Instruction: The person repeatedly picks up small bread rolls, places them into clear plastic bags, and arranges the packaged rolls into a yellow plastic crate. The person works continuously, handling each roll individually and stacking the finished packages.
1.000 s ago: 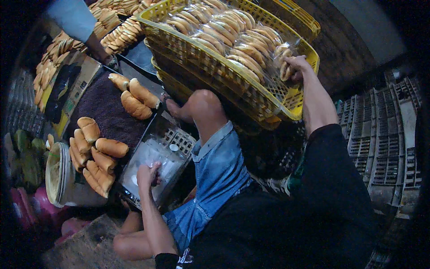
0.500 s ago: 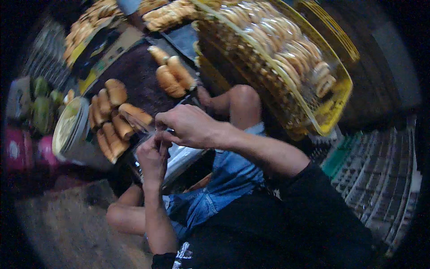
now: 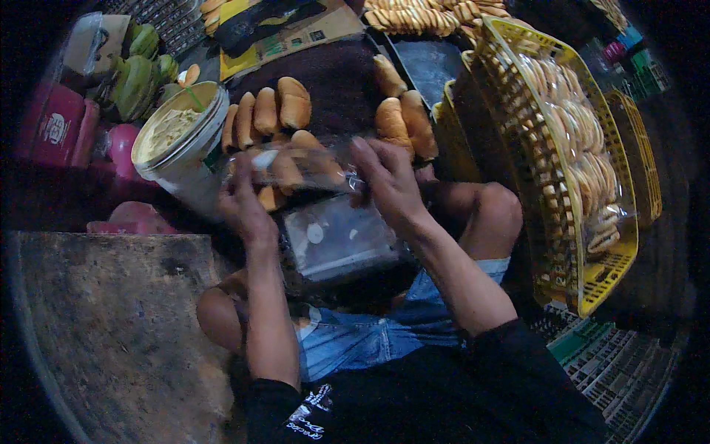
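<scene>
A clear plastic bag [image 3: 314, 164] is stretched between my two hands, in front of the nearest bread rolls. My left hand [image 3: 248, 207] pinches one end of it, beside the white bucket. The other end is gripped in my right hand [image 3: 390, 181], whose fingers are partly smeared by motion. Through the film I see some long rolls [image 3: 299, 174]; I cannot tell whether anything is inside the bag. Below my hands, between my knees, lies a flat pile of clear plastic bags [image 3: 340, 235]. More browned rolls [image 3: 266, 111] lie just beyond, on a dark surface.
At left stands a bucket [image 3: 181, 137] of pale cream with a green-handled utensil in it. A yellow crate [image 3: 592, 296] of bagged bread is at right. Rolls [image 3: 396, 122] lie by a dark tray [image 3: 429, 63]. Green fruit [image 3: 133, 85] and a wooden board [image 3: 118, 318] are at left.
My hands were close together over the plastic; now they are apart with the bag stretched between them. The view has turned, so the crate stands more upright at right.
</scene>
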The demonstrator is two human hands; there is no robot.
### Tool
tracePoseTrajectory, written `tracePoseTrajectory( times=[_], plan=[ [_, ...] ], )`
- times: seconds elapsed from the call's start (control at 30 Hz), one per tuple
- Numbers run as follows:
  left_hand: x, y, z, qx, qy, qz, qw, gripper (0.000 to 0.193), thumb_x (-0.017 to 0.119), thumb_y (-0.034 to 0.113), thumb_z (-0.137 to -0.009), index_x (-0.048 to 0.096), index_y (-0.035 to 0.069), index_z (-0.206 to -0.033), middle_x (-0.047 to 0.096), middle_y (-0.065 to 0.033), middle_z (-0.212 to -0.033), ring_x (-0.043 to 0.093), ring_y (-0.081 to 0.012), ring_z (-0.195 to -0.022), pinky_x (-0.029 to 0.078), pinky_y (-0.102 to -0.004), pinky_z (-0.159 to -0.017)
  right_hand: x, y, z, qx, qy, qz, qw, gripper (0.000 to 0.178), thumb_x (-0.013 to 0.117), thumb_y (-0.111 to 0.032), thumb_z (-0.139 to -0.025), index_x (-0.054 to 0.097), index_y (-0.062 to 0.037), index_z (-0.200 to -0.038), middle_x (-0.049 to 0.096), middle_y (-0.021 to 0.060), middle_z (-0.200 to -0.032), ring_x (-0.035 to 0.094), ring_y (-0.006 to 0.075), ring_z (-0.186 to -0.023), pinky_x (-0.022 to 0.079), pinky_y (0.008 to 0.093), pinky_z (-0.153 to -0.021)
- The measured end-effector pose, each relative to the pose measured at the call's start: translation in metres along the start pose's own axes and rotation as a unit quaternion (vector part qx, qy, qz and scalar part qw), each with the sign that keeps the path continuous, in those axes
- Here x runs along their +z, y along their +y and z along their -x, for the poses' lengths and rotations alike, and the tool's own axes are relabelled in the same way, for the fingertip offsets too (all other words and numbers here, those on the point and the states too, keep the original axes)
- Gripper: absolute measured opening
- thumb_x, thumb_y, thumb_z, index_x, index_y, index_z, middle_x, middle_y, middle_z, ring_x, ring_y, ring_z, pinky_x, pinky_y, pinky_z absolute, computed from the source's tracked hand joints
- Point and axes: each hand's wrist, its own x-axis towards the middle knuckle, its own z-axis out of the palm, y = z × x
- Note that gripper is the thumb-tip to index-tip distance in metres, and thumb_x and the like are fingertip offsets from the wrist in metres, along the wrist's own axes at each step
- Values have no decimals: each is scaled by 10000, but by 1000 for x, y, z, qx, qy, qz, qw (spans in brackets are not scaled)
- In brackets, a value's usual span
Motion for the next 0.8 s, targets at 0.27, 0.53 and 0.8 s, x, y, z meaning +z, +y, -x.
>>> tracePoseTrajectory(
  times=[0.27,0.53,0.8],
  plan=[
    [-65,-2,-71,10,168,127,978,597,679,440,-921,541,-45,-1241,671,-162,-1099,664,-240,-937,538,-397,-832,79,94,-164,-109,244,486,832,710,742,-383,-831,443,16,-1336,661,220,-1088,652,391,-1027,522,458,-892],
    [-41,-29,-63,6,146,47,988,716,527,535,-984,427,-89,-1322,623,-218,-1201,658,-285,-1043,532,-419,-943,-29,42,-143,24,116,244,963,524,673,-365,-876,631,54,-1188,689,180,-1094,646,206,-1011,489,314,-903],
    [-52,-11,-37,28,127,105,986,616,522,535,-991,513,-21,-1257,625,-86,-1028,600,-167,-876,539,-317,-778,38,79,-183,141,189,400,886,788,679,-597,-821,557,36,-1274,613,225,-1269,584,366,-1198,430,441,-1041]
  ],
)
